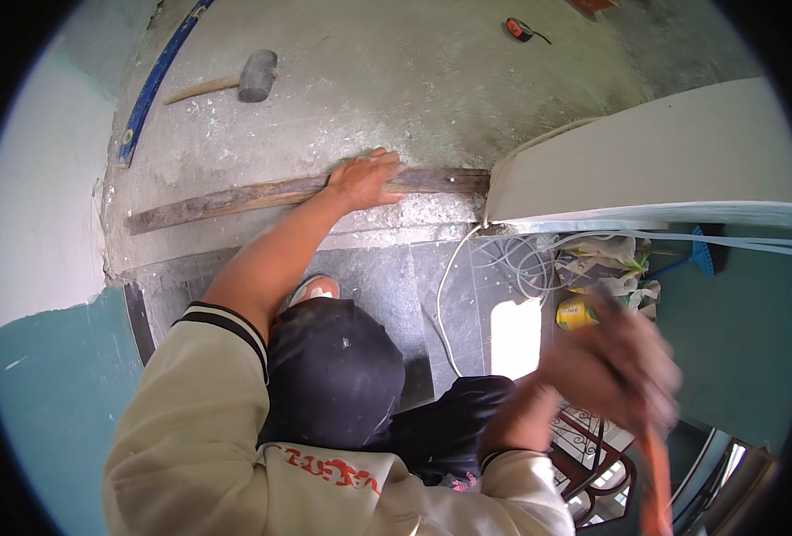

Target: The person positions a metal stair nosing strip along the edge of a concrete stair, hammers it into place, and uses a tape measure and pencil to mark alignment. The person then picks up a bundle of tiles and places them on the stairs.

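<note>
A long, worn wooden strip (253,195) lies along the edge of the rough concrete floor. My left hand (366,180) presses on it, fingers stretched out across the wood. A small pale spot (452,180) shows near the strip's right end; I cannot tell what it is. My right hand (615,362) is raised at the right, blurred by motion and closed around a tool with an orange handle (653,482). The rest of that tool is too smeared to make out.
A rubber mallet (258,76), a blue spirit level (157,85) and a tape measure (519,29) lie on the concrete. At the right are a wall end (646,161), coiled cable (525,268), a yellow container (575,314) and a blue brush (701,253).
</note>
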Tool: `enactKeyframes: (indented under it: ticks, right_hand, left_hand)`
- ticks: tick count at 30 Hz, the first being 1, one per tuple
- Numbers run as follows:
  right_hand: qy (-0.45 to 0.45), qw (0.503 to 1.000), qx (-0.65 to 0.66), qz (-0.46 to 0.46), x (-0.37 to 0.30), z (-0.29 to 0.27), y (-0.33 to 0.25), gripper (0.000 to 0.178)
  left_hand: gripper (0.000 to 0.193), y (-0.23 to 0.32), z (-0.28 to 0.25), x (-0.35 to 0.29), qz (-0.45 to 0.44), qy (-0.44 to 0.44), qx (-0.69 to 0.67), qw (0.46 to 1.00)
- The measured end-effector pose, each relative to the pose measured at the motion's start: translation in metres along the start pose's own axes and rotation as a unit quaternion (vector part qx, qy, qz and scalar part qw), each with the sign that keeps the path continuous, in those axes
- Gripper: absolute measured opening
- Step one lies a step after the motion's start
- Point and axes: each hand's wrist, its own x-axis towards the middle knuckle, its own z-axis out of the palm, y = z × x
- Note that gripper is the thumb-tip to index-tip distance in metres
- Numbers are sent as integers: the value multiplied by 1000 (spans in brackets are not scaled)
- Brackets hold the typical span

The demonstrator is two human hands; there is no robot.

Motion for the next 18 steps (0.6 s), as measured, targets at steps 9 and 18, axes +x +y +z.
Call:
enactKeyframes:
  ticks: [9, 18]
  right_hand:
    - [-217, 896, -318, 222, -33, -31, 51, 26]
    - [-288, 857, -389, 180, -144, -57, 106, 25]
  left_hand:
    - [63, -12, 8, -11, -4, 15, 36, 999]
    - [65, 13, -1, 19, 16, -11, 6, 1000]
